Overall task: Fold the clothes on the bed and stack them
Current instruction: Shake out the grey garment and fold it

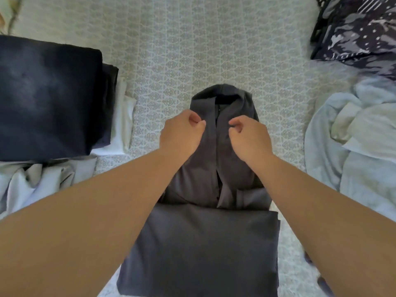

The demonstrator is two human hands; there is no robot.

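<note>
Patterned pale bed cover (192,50), centre: dark grey folded shirt (214,185), long axis running away from me; my left hand (182,133) and right hand (249,137) pinch its collar edges, equally near.

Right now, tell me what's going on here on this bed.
A person is folding a dark grey garment laid on the patterned bedsheet. The left hand and the right hand each pinch the fabric near its collar. A folded dark stack sits at the left. Pale unfolded clothes lie heaped at the right.
</note>
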